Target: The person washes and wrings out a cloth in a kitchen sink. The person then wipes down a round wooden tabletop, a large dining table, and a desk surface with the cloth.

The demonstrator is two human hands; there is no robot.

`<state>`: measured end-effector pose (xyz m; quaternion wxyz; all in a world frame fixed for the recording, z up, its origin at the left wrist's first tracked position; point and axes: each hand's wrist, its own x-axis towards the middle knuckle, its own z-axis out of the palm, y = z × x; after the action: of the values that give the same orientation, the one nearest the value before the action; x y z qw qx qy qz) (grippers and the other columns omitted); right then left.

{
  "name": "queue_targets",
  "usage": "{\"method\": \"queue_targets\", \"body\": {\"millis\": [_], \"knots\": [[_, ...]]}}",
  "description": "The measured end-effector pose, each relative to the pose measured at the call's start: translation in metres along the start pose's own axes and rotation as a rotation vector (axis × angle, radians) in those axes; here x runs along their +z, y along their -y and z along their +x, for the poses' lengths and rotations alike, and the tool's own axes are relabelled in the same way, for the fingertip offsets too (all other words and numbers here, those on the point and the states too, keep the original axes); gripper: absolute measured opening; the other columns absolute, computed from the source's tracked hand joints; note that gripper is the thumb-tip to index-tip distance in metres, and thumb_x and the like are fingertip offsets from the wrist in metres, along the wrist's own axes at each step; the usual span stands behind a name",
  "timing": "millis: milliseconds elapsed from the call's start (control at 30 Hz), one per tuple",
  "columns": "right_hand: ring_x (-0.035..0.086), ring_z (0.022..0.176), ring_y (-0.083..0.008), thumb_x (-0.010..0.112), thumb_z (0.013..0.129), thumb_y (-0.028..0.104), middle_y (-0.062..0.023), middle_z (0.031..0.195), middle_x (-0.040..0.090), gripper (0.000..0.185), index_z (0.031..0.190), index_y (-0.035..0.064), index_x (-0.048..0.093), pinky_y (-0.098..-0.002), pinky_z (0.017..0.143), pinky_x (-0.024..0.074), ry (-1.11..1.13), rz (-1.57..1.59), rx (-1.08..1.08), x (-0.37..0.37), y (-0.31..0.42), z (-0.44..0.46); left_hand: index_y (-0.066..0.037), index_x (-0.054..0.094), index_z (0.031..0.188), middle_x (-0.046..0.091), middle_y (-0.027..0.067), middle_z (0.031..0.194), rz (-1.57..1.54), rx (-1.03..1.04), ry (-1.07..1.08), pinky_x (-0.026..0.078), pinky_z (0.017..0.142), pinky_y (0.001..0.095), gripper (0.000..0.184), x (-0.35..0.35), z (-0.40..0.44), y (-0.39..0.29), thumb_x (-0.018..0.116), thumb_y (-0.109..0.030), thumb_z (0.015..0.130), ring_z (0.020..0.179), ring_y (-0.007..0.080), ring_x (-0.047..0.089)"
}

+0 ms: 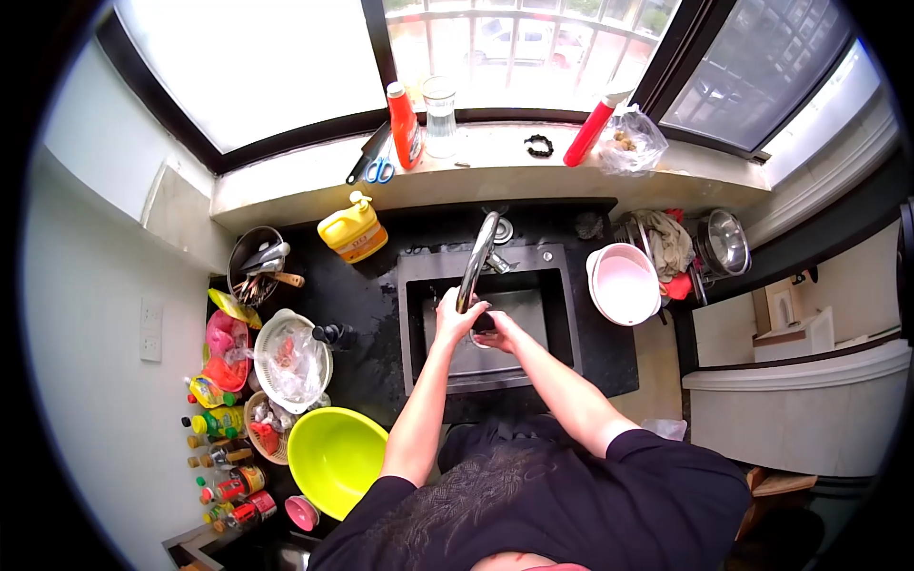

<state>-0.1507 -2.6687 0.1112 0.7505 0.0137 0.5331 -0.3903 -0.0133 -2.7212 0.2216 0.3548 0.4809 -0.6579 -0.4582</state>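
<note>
My left hand [453,316] is over the dark sink [411,328], close under the curved chrome faucet [479,249]. Its fingers are curled around a small dark object [485,322]. From the other side, my right hand [499,333] closes on the same object, palm turned inward. What the object is cannot be made out, since my fingers cover most of it. A pale, shiny rim shows just below it, between the hands. Behind the faucet base is a round metal fitting [504,230].
A yellow jug [352,231] stands left of the sink, and a pink-and-white basin [624,284] to its right. Nearer me on the left are a green basin [335,457], a white colander [276,357] and several bottles. A red bottle [404,133] stands on the windowsill.
</note>
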Motion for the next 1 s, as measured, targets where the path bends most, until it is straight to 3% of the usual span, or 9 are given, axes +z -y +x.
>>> {"method": "queue_targets", "body": {"millis": [67,167,367,467,633,700,800,833,1000], "knots": [[0.063,0.090,-0.0389,0.056,0.087,0.028,-0.0196,0.100,0.051,0.038,0.111,0.0000,0.051,-0.0445,0.080,0.0578,-0.087,0.069,0.096,0.010,0.006,-0.015,-0.004,0.061,0.081,0.057,0.0080,0.077,0.033,0.066,0.066,0.049,0.070,0.0346,0.023,-0.005,-0.002,-0.010,0.075,-0.015,0.066,0.075,0.0233,0.061],[0.062,0.093,-0.0404,0.055,0.088,0.028,-0.0230,0.111,0.053,0.043,0.118,-0.0010,0.045,-0.0460,0.085,0.0560,0.068,0.186,0.146,0.013,0.012,-0.018,-0.003,0.060,0.080,0.059,0.0066,0.074,0.061,0.071,0.142,0.049,0.069,0.0326,0.022,-0.012,-0.005,-0.023,0.070,-0.009,0.062,0.073,0.0201,0.060],[0.061,0.103,-0.0248,0.049,0.093,0.032,-0.0084,0.114,0.062,0.027,0.111,0.0144,0.060,-0.0434,0.091,0.0506,0.235,0.317,0.140,0.032,-0.001,0.002,-0.001,0.058,0.080,0.057,0.0099,0.082,0.015,0.165,0.123,0.048,0.070,0.0337,0.018,-0.028,-0.018,-0.040,0.066,-0.006,0.065,0.078,0.0243,0.060],[0.061,0.102,-0.0210,0.044,0.097,0.029,-0.0028,0.110,0.066,0.025,0.109,0.0211,0.065,-0.0400,0.092,0.0485,0.270,0.330,0.118,0.035,-0.012,0.024,-0.001,0.059,0.081,0.055,0.0115,0.083,0.031,0.214,0.121,0.048,0.072,0.0348,0.020,-0.036,-0.024,-0.032,0.070,-0.008,0.066,0.080,0.0265,0.058],[0.062,0.104,-0.0304,0.036,0.101,0.032,-0.0170,0.111,0.065,0.037,0.113,0.0083,0.061,-0.0495,0.094,0.0477,0.227,0.511,0.094,0.054,-0.008,0.016,-0.003,0.061,0.095,0.052,0.0087,0.085,0.149,0.178,0.090,0.048,0.074,0.0349,0.039,-0.047,-0.034,-0.010,0.079,-0.013,0.062,0.081,0.0252,0.056],[0.064,0.097,-0.0284,0.041,0.100,0.034,-0.0142,0.106,0.065,0.034,0.107,0.0063,0.060,-0.0459,0.090,0.0509,0.237,0.484,0.058,0.063,-0.001,-0.003,-0.005,0.060,0.104,0.050,0.0075,0.088,0.175,0.101,0.077,0.049,0.075,0.0346,0.051,-0.048,-0.040,0.007,0.082,-0.016,0.060,0.084,0.0240,0.056],[0.065,0.088,-0.0257,0.046,0.098,0.041,-0.0095,0.096,0.066,0.035,0.099,0.0086,0.061,-0.0440,0.084,0.0533,0.166,0.454,-0.030,0.067,0.000,-0.004,-0.010,0.061,0.109,0.050,0.0093,0.095,0.158,-0.041,0.070,0.049,0.080,0.0355,0.050,-0.046,-0.047,0.042,0.082,-0.021,0.065,0.090,0.0241,0.055],[0.064,0.087,-0.0250,0.047,0.098,0.042,-0.0085,0.094,0.066,0.035,0.097,0.0095,0.061,-0.0437,0.083,0.0535,0.156,0.455,-0.063,0.068,0.001,-0.006,-0.011,0.061,0.114,0.050,0.0106,0.100,0.105,-0.173,0.110,0.048,0.084,0.0350,0.052,-0.045,-0.049,0.056,0.081,-0.029,0.069,0.094,0.0245,0.054],[0.064,0.082,-0.0219,0.050,0.096,0.042,-0.0046,0.085,0.065,0.032,0.092,0.0130,0.062,-0.0418,0.079,0.0535,0.196,0.428,-0.131,0.054,-0.005,0.016,-0.009,0.053,0.133,0.049,0.0157,0.129,-0.101,-0.256,0.115,0.038,0.104,0.0351,0.059,-0.035,-0.056,0.103,0.070,-0.036,0.084,0.122,0.0258,0.048]]}}
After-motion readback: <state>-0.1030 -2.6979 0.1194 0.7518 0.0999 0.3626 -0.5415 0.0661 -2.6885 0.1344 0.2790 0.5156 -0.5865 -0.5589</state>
